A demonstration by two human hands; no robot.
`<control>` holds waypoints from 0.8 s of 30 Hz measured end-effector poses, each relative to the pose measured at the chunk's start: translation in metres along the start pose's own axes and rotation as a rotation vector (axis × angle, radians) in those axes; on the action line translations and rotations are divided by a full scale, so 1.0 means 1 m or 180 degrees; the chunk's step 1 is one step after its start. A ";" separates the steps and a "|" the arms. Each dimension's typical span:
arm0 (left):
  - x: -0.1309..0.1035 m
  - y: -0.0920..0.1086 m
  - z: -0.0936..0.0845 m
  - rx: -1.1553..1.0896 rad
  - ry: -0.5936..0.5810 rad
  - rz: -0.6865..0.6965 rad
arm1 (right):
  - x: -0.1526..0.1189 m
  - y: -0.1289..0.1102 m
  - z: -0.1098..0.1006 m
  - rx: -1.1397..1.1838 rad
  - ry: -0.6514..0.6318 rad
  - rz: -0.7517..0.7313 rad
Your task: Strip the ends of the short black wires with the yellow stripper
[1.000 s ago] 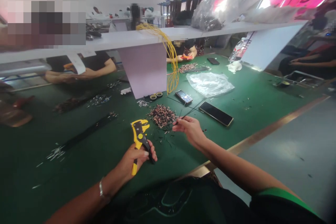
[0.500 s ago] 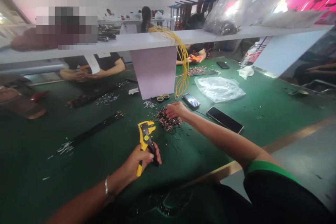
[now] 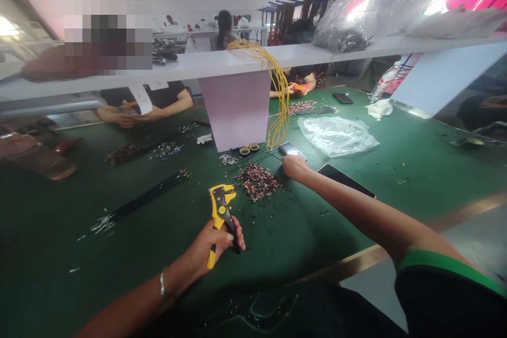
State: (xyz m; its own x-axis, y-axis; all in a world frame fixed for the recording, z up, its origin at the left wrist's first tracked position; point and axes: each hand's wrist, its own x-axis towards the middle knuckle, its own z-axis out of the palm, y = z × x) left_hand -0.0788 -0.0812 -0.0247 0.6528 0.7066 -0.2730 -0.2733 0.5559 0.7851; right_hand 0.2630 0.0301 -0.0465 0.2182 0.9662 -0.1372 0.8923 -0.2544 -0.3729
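My left hand (image 3: 224,237) is wrapped round a yellow and black wire stripper (image 3: 222,211), its jaws pointing away from me above the green table (image 3: 158,253). My right hand (image 3: 295,167) is closed just right of a pile of short dark and copper-coloured pieces (image 3: 258,181). A thin dark wire runs up to its fingers; the fingertips are too small to show the grip clearly. Just beyond this hand lies a keypad phone (image 3: 291,150), partly covered by it. Near my right forearm is a black smartphone (image 3: 346,180), partly hidden by the arm.
A white shelf (image 3: 190,67) crosses above the table on a pale panel (image 3: 240,113). Yellow wires (image 3: 281,100) hang from it. Tape rolls (image 3: 249,149), a clear plastic bag (image 3: 338,134) and a dark wire bundle (image 3: 146,194) lie about. People work across the table.
My right hand has moved right, off the pile, to the near side of the keypad phone, and its fingers have closed. My left hand still holds the wire stripper. The view has shifted slightly.
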 end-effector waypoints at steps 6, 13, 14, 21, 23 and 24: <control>0.001 -0.004 -0.005 -0.0020 -0.0020 0.0010 | 0.016 -0.004 -0.006 -0.0142 -0.0142 -0.0059; 0.002 -0.002 -0.004 0.0005 -0.0001 -0.0015 | 0.015 -0.003 -0.018 -0.0752 -0.0553 -0.0126; 0.001 -0.002 -0.003 0.0012 0.0005 -0.0020 | 0.013 -0.003 -0.019 -0.0845 -0.0610 -0.0140; 0.002 -0.006 -0.007 0.0014 -0.0063 0.0005 | 0.002 0.000 -0.022 -0.1280 -0.0909 -0.0275; 0.002 -0.006 -0.008 0.0034 -0.0067 0.0003 | -0.002 0.000 -0.023 -0.1328 -0.0910 -0.0325; 0.002 -0.006 -0.008 0.0048 -0.0063 0.0007 | -0.004 -0.001 -0.024 -0.1338 -0.0894 -0.0353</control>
State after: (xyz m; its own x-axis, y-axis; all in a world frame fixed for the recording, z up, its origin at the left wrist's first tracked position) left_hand -0.0812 -0.0793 -0.0344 0.6661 0.6989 -0.2602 -0.2641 0.5474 0.7941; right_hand 0.2709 0.0270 -0.0241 0.0501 0.9235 -0.3804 0.9984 -0.0567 -0.0063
